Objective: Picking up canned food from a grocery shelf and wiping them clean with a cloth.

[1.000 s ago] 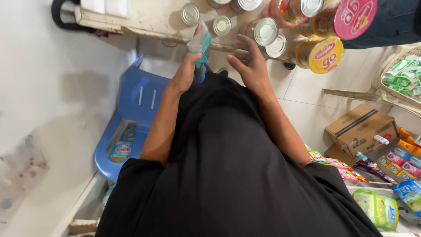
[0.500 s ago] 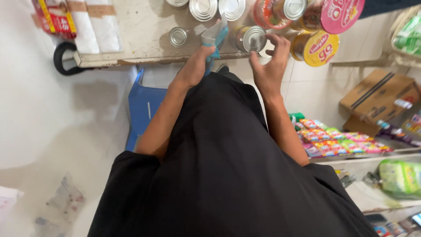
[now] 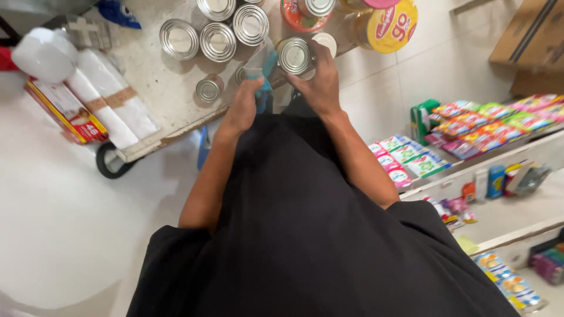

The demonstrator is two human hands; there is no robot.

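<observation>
Since the earlier frame, the view has been shifted, so that more of the desk (image 3: 158,88) is seen at upper left. The right hand (image 3: 317,79) is closed around a silver can (image 3: 294,56) at the desk edge. The left hand (image 3: 244,108) is closed on a blue cloth (image 3: 265,82), just beside that can. Further cans (image 3: 217,41) are stood behind.

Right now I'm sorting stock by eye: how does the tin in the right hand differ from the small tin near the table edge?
The tin in the right hand looks wider; the small tin is clearly narrower. The first is gripped by the right hand; the second stands free on the table. Both are silver, round and ridged on top.
</observation>
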